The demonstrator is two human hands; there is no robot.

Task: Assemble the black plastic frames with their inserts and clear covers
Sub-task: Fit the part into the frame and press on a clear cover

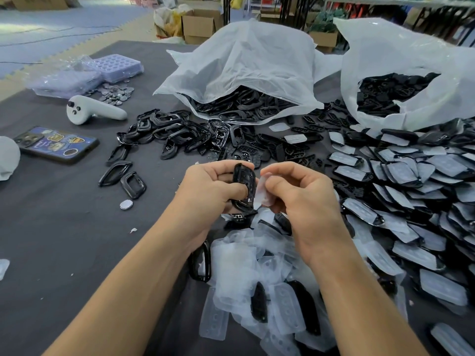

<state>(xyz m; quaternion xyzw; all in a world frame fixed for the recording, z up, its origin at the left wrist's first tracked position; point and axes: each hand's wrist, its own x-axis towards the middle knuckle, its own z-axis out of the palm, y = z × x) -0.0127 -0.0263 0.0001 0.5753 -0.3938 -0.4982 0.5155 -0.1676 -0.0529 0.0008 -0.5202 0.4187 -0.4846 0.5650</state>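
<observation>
Both hands mid-table: left hand (205, 187) fingers clamped on frame (243, 186), tilted to receive; right hand (303, 199) at 3 o'clock pinches cover (262, 191), likely for seating.

Both bare forearms reach forward from the bottom edge, converging toward the middle. The left hand (209, 187) is curled closed, thumb pressed across the front, knuckles turned up. The right hand (303, 194) sits just beside it, thumb and forefinger pinched together, remaining fingers seemingly folded under the palm
</observation>
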